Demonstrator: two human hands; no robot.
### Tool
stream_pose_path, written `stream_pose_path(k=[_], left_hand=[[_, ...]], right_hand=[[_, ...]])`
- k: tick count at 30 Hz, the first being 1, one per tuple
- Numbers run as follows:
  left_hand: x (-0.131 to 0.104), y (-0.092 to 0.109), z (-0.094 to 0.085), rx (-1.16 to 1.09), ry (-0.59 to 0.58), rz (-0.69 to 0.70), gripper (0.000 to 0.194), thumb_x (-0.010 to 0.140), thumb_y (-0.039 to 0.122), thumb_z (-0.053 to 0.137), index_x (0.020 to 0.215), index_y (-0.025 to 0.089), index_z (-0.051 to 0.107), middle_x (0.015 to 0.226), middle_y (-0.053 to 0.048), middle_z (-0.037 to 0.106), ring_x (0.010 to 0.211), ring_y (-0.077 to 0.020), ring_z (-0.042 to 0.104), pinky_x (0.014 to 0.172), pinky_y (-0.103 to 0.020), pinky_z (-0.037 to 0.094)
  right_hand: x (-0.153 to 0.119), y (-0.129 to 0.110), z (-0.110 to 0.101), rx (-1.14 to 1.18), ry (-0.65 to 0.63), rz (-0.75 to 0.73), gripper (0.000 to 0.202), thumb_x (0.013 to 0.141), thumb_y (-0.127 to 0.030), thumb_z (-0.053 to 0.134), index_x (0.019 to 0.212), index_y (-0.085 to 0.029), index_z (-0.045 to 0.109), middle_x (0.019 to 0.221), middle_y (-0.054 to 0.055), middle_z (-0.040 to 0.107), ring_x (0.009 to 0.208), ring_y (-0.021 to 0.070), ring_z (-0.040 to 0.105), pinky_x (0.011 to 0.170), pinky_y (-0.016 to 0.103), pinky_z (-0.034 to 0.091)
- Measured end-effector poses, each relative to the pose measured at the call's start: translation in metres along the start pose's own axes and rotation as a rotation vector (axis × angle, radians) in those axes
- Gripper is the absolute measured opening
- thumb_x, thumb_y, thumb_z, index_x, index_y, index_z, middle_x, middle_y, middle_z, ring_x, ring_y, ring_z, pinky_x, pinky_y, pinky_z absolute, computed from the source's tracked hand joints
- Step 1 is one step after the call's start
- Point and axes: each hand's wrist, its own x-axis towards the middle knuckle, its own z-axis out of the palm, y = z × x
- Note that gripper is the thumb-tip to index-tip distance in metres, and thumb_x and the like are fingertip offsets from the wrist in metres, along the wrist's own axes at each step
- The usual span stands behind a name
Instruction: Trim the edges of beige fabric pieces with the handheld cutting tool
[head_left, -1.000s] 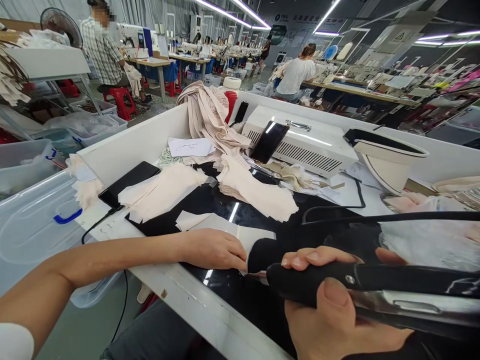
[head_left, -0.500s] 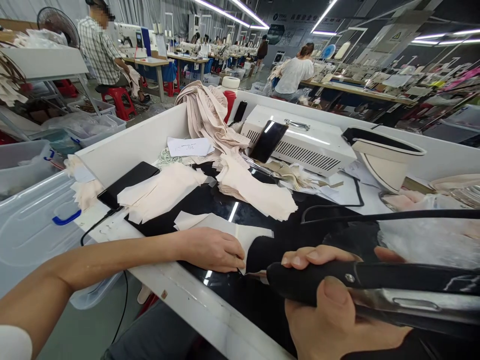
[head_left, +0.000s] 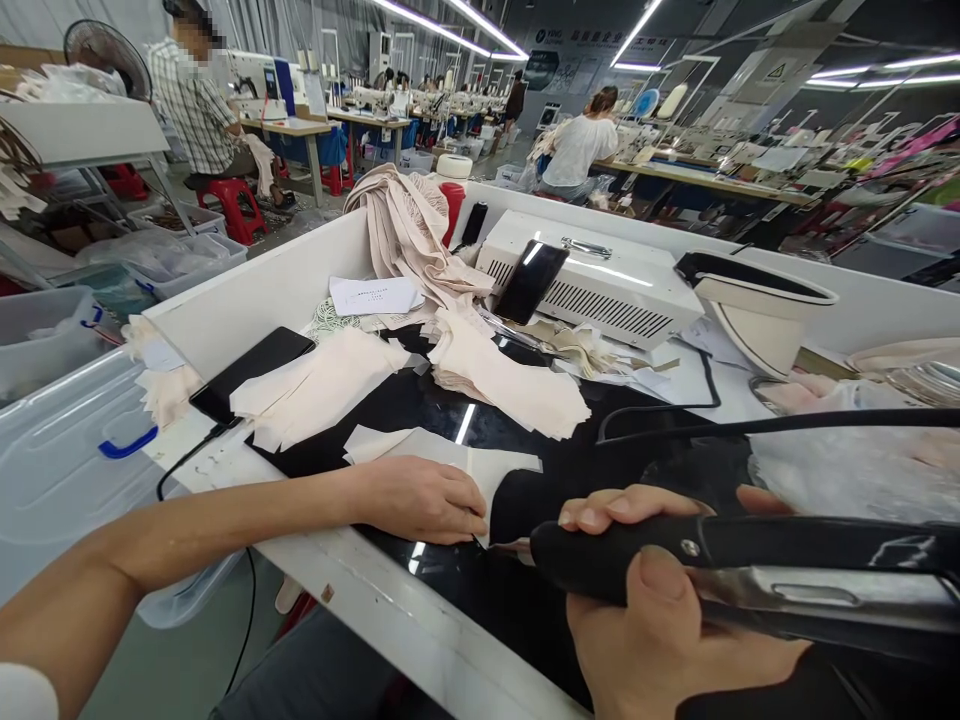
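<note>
Nearest me runs the pale edge of a white worktop (head_left: 375,590), with a glossy black sheet (head_left: 465,580) laid over it; beyond its raised walls, the room holds sewing tables, with a person in a checked shirt (head_left: 191,115) on a red plastic stool (head_left: 238,212).

Close on the right, a clear plastic bag (head_left: 840,465) lies under a thick black cable (head_left: 847,422) that crosses my view. Two stacks of cream cut fabric (head_left: 514,378) sit farther in, and behind them a dark phone (head_left: 532,283) leans against a white vented metal box (head_left: 604,285).

My right hand (head_left: 645,630) grips a black-handled tool with a silvery lever (head_left: 585,560). My left hand (head_left: 420,500) lies palm down, fingers together, on a single cream fabric piece (head_left: 502,465); I can't tell whether it pinches. The fabric's near corner sits beside those fingertips, right at the tool's metal tip.
</note>
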Motion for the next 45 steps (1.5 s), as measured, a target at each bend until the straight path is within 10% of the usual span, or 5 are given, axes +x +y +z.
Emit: stream_pose_path(k=[12,45], left_hand=[[-0.0037,-0.0024,0.0040,0.069,0.164,0.120,0.021,0.127,0.020,0.076,0.137,0.012,0.093,0.134,-0.014,0.094,0.126,-0.0246,0.092,0.124,-0.029,0.070],[-0.0051,-0.0026,0.0034,0.083,0.093,0.071,0.024,0.130,0.025,0.073,0.140,0.017,0.093,0.137,-0.012,0.094,0.128,-0.0238,0.091,0.123,-0.029,0.070]], right_hand=[[0.0068,-0.0030,0.0039,0.019,0.051,0.012,0.058,0.085,-0.039,0.108,0.132,-0.032,0.077,0.080,-0.010,0.077,0.055,0.0192,0.067,0.054,0.033,0.062],[0.0012,0.0025,0.0065,0.027,0.040,0.015,0.056,0.089,-0.038,0.109,0.135,-0.032,0.077,0.082,-0.010,0.079,0.055,0.0190,0.072,0.055,0.036,0.069]])
